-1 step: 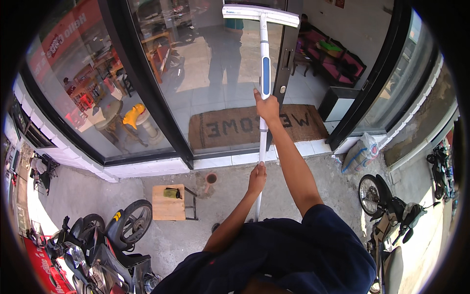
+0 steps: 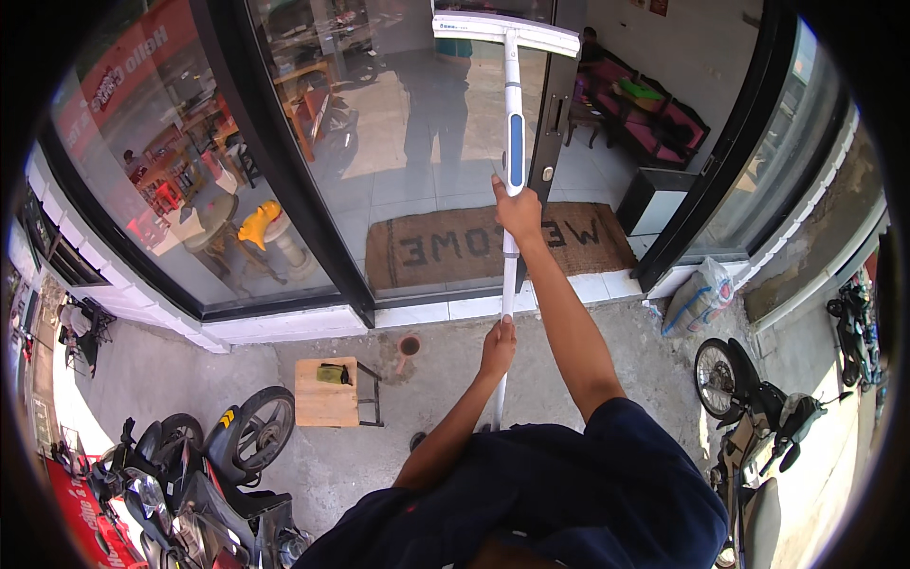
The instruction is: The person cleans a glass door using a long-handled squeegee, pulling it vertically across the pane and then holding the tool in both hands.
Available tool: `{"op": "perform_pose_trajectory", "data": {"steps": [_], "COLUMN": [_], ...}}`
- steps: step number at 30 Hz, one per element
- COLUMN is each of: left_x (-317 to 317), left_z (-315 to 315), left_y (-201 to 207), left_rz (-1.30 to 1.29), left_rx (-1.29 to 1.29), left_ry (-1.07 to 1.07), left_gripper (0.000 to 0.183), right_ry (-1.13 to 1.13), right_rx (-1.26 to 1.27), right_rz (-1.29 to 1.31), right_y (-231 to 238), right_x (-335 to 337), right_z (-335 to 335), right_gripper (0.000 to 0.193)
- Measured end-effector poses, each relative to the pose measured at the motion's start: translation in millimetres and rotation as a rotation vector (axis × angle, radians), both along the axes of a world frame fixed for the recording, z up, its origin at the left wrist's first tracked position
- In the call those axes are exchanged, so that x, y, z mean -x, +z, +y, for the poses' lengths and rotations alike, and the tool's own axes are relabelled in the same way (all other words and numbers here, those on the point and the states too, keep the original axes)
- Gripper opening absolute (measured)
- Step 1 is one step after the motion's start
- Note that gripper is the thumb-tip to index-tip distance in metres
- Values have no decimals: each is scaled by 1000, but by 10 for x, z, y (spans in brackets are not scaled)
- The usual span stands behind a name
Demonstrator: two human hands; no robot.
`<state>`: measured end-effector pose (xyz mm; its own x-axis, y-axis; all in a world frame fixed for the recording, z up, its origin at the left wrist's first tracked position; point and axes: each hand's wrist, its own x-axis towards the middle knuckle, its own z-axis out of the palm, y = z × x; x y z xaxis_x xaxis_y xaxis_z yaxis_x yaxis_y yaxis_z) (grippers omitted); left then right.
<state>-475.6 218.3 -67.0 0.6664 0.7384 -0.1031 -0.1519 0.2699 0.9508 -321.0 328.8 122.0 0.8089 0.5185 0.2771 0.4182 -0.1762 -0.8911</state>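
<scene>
A long-handled window squeegee (image 2: pixel 509 275) with a white pole runs up the middle of the view. Its wide white head (image 2: pixel 474 31) lies across the upper part of the glass door (image 2: pixel 389 123), reaching over the dark door frame at its right end. My right hand (image 2: pixel 518 211) is wrapped round the pole just below the blue-and-white grip section. Lower down, my left hand (image 2: pixel 498 349) closes round the same pole, near my body. Whether the head's blade touches the glass, I cannot make out.
A brown doormat (image 2: pixel 455 248) lies inside the doorway. Close by on the left stand a wooden stool (image 2: pixel 318 403) with a dark green item, a brown pot (image 2: pixel 409 345) and motorbikes (image 2: pixel 204 474). To the right are a filled sack (image 2: pixel 700 296) and another motorbike (image 2: pixel 749 427).
</scene>
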Motion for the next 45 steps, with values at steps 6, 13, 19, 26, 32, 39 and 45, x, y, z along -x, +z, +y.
{"op": "perform_pose_trajectory", "data": {"steps": [6,13,19,26,32,39,45], "left_x": [77,114,292,533,638,703,853], "left_z": [-162,-211,-161,-124,23,225,375], "left_y": [-319,-449,-535,-505,-474,-400,-371], "left_rz": [65,98,39,0,-1,-25,-29], "left_rx": [59,96,150,171,156,100,74], "left_ry": [0,78,217,363,404,433,466], "left_gripper": [51,52,53,51,52,54,53], "right_ry": [-15,67,224,362,271,394,442], "right_rx": [32,160,115,144,127,-81,107], "right_rz": [17,91,78,23,-31,-17,22], "right_y": [-408,-634,-739,-706,-565,-390,-275], "right_x": [32,54,508,954,1178,1381,1557], "right_z": [-106,37,295,438,551,585,787], "right_gripper": [51,49,54,60,52,49,47]}}
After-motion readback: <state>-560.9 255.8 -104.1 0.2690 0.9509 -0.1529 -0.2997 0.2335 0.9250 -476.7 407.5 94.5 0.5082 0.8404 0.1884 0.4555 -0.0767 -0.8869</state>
